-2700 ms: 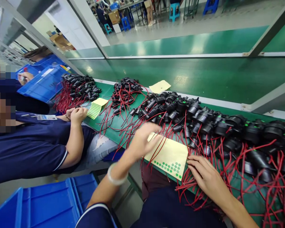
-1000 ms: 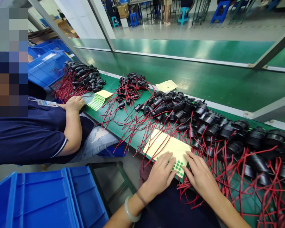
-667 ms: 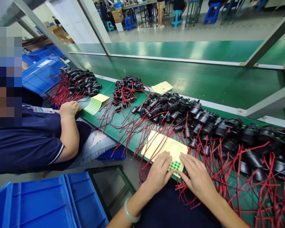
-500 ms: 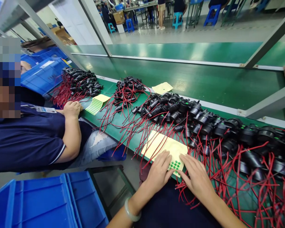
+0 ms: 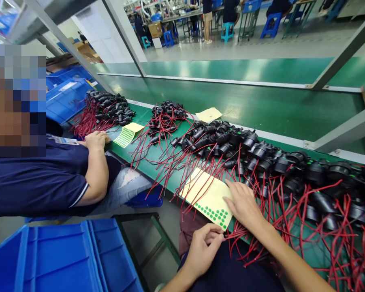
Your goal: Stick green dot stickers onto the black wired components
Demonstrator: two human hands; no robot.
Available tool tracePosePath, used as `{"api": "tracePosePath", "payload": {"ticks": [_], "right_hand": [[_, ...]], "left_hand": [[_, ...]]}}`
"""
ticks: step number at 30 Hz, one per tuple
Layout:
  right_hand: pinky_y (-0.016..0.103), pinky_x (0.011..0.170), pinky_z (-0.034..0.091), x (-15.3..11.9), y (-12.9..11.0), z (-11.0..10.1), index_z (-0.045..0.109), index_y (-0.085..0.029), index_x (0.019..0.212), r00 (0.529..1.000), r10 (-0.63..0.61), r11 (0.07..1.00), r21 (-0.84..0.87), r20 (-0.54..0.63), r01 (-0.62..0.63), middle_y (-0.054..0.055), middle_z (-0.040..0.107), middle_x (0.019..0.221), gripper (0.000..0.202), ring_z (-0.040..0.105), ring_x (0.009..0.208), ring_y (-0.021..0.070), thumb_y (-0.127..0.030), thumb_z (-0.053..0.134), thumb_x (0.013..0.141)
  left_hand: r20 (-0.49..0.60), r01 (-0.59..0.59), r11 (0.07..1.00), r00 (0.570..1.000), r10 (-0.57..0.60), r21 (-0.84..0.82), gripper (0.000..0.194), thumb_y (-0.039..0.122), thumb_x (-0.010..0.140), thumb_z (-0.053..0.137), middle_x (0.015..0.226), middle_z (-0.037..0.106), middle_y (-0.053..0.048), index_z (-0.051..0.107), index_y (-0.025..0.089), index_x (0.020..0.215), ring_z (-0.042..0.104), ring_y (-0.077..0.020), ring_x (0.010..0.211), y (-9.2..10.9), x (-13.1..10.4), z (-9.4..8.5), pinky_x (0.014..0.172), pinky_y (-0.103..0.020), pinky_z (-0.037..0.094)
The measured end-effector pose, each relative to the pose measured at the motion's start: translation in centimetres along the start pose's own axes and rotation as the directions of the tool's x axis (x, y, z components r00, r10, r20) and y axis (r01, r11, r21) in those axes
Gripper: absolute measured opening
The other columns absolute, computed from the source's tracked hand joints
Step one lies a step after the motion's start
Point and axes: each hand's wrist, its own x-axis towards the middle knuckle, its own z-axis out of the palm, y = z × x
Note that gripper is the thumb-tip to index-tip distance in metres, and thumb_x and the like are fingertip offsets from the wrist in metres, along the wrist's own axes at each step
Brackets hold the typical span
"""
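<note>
A pale yellow sheet [image 5: 205, 188] with green round stickers along its near edge lies at the front edge of the green bench, partly under red wires. My right hand [image 5: 243, 202] rests on the sheet's right side, fingers extended. Just below the sheet's near corner, my left hand [image 5: 203, 247] has its thumb and index finger pinched together; whatever is between the fingertips is too small to make out. Black parts [image 5: 231, 140] with red wires [image 5: 279, 211] are heaped behind and to the right of the sheet.
A person in a dark shirt [image 5: 33, 178] sits at the left, a hand on the bench. Near that person are another sticker sheet [image 5: 124, 137] and more black parts [image 5: 107, 107]. Blue crates [image 5: 60, 255] stand at the lower left. Metal posts [image 5: 343, 48] rise behind the bench [image 5: 261, 99].
My left hand has moved off the sheet, down toward me, and its fingers have closed. My right hand has shifted slightly up, uncovering more green stickers. The view has shifted slightly.
</note>
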Motion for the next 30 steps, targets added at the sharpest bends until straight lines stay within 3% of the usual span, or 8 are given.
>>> {"api": "tracePosePath", "payload": {"ticks": [2, 5, 9, 13, 16, 19, 24, 30], "right_hand": [[0.049, 0.085, 0.049, 0.2, -0.1, -0.7, 0.054, -0.015, 0.123, 0.999, 0.035, 0.997, 0.062, 0.017, -0.036, 0.012, 0.066, 0.096, 0.036, 0.062, 0.096, 0.0297, -0.030, 0.040, 0.093], [0.038, 0.072, 0.055, 0.4, -0.4, -2.4, 0.052, -0.019, 0.120, 0.996, 0.072, 0.981, 0.177, 0.052, -0.080, 0.006, 0.066, 0.089, 0.030, 0.067, 0.081, 0.0224, -0.033, 0.043, 0.094], [0.022, 0.056, 0.055, 0.7, -1.3, -4.3, 0.046, -0.021, 0.121, 0.994, 0.085, 0.941, 0.321, 0.069, -0.103, 0.004, 0.067, 0.096, 0.027, 0.068, 0.073, 0.0142, -0.036, 0.042, 0.098], [0.022, 0.058, 0.055, 0.7, -2.2, -5.0, 0.051, -0.022, 0.117, 0.995, 0.102, 0.938, 0.332, 0.006, -0.098, 0.004, 0.067, 0.098, 0.025, 0.068, 0.075, 0.0143, -0.035, 0.045, 0.097], [0.036, 0.080, 0.054, 0.2, -2.9, -5.6, 0.056, -0.020, 0.114, 0.986, 0.109, 0.964, 0.256, -0.123, -0.075, 0.009, 0.064, 0.107, 0.027, 0.065, 0.095, 0.0221, -0.036, 0.049, 0.094], [0.049, 0.098, 0.042, -0.9, -3.5, -6.6, 0.059, -0.018, 0.113, 0.965, 0.018, 0.992, 0.125, -0.263, 0.016, 0.014, 0.058, 0.120, 0.027, 0.053, 0.116, 0.0298, -0.034, 0.053, 0.093], [0.044, 0.096, 0.043, -3.2, -3.7, -7.1, 0.056, -0.017, 0.118, 0.959, -0.227, 0.974, -0.043, -0.166, 0.223, 0.012, 0.064, 0.116, 0.030, 0.054, 0.119, 0.0280, -0.034, 0.055, 0.094], [0.035, 0.084, 0.055, -4.7, -3.6, -5.6, 0.054, -0.019, 0.120, 0.991, 0.019, 0.995, 0.098, -0.133, -0.006, 0.009, 0.068, 0.112, 0.034, 0.066, 0.101, 0.0211, -0.043, 0.050, 0.095]], "left_hand": [[-0.014, 0.143, 0.967, 0.989, -0.149, -0.212, 0.037, 0.047, 0.079, 0.070, 0.091, 0.071, -0.011, 0.065, 0.013, 0.092, 0.070, -0.0189, 0.080, -0.4, -0.1, 0.2, 0.070, -0.026, 0.054], [-0.041, 0.200, 0.892, 0.971, -0.236, -0.405, 0.045, 0.050, 0.070, 0.078, 0.088, 0.073, -0.011, 0.066, 0.011, 0.090, 0.070, -0.0158, 0.074, -0.5, 0.0, 0.1, 0.065, -0.022, 0.054], [0.130, 0.260, 0.744, 0.965, -0.229, -0.615, 0.048, 0.044, 0.068, 0.083, 0.089, 0.074, -0.012, 0.070, 0.010, 0.100, 0.070, -0.0140, 0.072, 0.8, -0.2, 0.2, 0.064, -0.020, 0.054], [0.239, 0.285, 0.573, 0.958, -0.157, -0.769, 0.048, 0.042, 0.062, 0.086, 0.084, 0.073, -0.010, 0.073, 0.010, 0.094, 0.070, -0.0162, 0.071, 2.8, -0.4, 0.8, 0.065, -0.023, 0.056], [0.225, 0.281, 0.569, 0.960, -0.168, -0.773, 0.033, 0.029, 0.062, 0.087, 0.077, 0.072, -0.007, 0.075, 0.010, 0.085, 0.068, -0.0123, 0.064, 3.8, 0.2, 1.4, 0.061, -0.020, 0.054], [0.152, 0.212, 0.607, 0.977, -0.150, -0.765, 0.026, 0.024, 0.063, 0.086, 0.073, 0.071, -0.005, 0.075, 0.011, 0.083, 0.065, -0.0105, 0.062, 4.2, 0.9, 2.2, 0.061, -0.020, 0.052], [0.001, 0.015, 0.669, 1.000, -0.022, -0.743, 0.014, 0.022, 0.068, 0.084, 0.072, 0.072, -0.001, 0.076, 0.014, 0.077, 0.061, -0.0072, 0.064, 3.8, 1.7, 3.3, 0.066, -0.018, 0.048], [0.048, -0.051, 0.697, 0.991, 0.122, -0.715, 0.020, 0.020, 0.078, 0.075, 0.098, 0.075, -0.006, 0.077, 0.018, 0.097, 0.065, -0.0163, 0.095, 3.1, 2.4, 4.2, 0.096, -0.030, 0.044]]}}
